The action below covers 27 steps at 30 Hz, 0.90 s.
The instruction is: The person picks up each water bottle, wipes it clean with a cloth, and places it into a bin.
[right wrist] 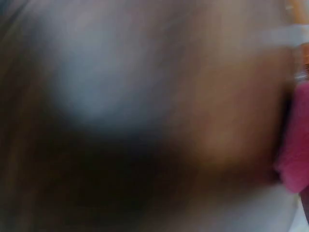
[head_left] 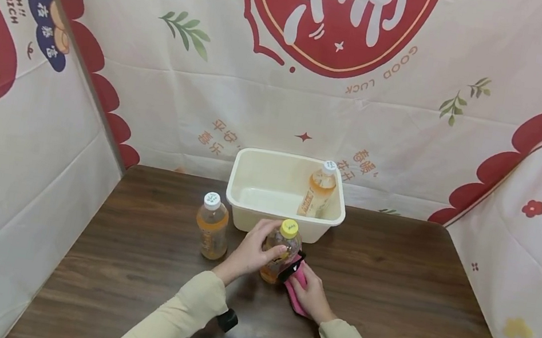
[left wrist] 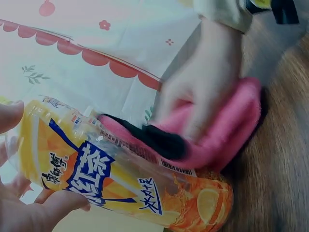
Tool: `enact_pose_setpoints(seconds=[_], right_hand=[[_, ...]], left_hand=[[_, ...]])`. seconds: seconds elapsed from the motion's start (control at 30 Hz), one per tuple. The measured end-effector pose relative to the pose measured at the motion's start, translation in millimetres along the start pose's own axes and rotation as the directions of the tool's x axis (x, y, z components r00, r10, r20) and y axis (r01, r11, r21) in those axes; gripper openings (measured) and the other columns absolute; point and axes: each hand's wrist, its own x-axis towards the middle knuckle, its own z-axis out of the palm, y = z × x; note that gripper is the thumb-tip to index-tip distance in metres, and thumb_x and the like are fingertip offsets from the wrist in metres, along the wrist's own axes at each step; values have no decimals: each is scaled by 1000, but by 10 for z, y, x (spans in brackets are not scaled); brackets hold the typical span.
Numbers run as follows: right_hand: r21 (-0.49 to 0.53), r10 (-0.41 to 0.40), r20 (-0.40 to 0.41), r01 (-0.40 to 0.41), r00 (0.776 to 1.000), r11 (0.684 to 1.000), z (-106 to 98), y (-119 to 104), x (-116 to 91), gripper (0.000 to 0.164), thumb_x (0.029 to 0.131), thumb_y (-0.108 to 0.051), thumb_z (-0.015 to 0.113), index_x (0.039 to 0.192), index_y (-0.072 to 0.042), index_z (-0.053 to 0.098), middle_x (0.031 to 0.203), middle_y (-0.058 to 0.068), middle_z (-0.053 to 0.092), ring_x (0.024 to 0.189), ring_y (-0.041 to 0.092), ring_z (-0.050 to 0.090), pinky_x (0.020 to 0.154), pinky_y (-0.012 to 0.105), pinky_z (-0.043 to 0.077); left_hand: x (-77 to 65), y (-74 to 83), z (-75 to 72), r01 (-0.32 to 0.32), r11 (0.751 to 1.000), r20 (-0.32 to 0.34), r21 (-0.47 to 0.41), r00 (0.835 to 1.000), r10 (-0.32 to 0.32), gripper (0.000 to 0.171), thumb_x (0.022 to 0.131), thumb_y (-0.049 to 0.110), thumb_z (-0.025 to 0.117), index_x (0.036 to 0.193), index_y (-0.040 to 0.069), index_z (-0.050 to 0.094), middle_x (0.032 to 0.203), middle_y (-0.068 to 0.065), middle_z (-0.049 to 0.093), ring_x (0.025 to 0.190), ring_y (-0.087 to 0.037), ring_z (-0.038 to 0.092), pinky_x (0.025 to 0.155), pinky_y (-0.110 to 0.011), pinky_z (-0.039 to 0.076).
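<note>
My left hand [head_left: 254, 252] grips a clear iced-tea bottle [left wrist: 104, 166] with a yellow cap [head_left: 289, 229] and a yellow-orange label, around its upper part. In the head view the bottle looks nearly upright over the table, just in front of the bin. On its right side, a pink cloth [left wrist: 217, 128] with black edging lies against the bottle. My right hand [head_left: 309, 294] holds this cloth, fingers bunched into it. The right wrist view is badly blurred, with only part of the pink cloth [right wrist: 297, 140] visible at its right edge.
A cream plastic bin [head_left: 235, 187] stands at the back of the wooden table [head_left: 387, 301]. Inside it, on the right, leans a white-capped bottle [head_left: 320, 190]. Another white-capped bottle [head_left: 212, 230] stands left of the bin. Printed fabric walls [head_left: 197, 101] enclose the table.
</note>
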Motion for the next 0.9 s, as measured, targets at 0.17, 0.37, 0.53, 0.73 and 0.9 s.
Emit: enact_pose_setpoints(seconds=[0.17, 0.37, 0.53, 0.73, 0.9], right_hand=[[-37, 21, 46, -19, 999, 999, -15, 82, 8, 33, 74, 3, 69, 106, 4, 62, 113, 20, 60, 103, 33, 56, 87, 32, 46], [-15, 119, 16, -119, 993, 993, -213, -289, 137, 29, 78, 2, 67, 107, 4, 62, 116, 22, 58, 103, 33, 56, 87, 35, 46], [66, 25, -63, -21, 998, 998, -502, -888, 439, 26, 74, 11, 64, 100, 10, 62, 105, 26, 60, 93, 14, 57, 79, 17, 44], [43, -118, -52, 121, 992, 992, -646, -1203, 660, 37, 71, 15, 65, 108, 12, 59, 115, 31, 54, 109, 11, 49, 90, 7, 33], [68, -152, -105, 160, 983, 985, -537, -1115, 593, 38, 69, 18, 64, 106, 14, 58, 109, 33, 55, 106, 2, 48, 89, 6, 34]], left_hand=[[61, 4, -17, 7, 1000, 7, 12, 1000, -7, 49, 86, 22, 62, 130, 6, 45, 123, -17, 46, 115, -33, 45, 94, -48, 38], [112, 18, -49, 42, 998, 14, 41, 999, -43, 51, 85, 25, 64, 129, 7, 47, 123, -17, 47, 114, -32, 46, 93, -48, 39], [107, 4, -61, 8, 999, 5, 48, 1000, -8, 49, 83, 21, 66, 127, 6, 49, 121, -14, 49, 110, -28, 48, 92, -45, 41], [95, 0, -49, -24, 1000, 13, 10, 1000, 24, 47, 82, 18, 66, 125, 5, 50, 119, -15, 50, 108, -27, 48, 92, -41, 41], [52, 24, -52, 1, 1000, 13, -4, 1000, -1, 48, 83, 20, 65, 126, 6, 50, 120, -14, 49, 110, -26, 47, 93, -43, 41]])
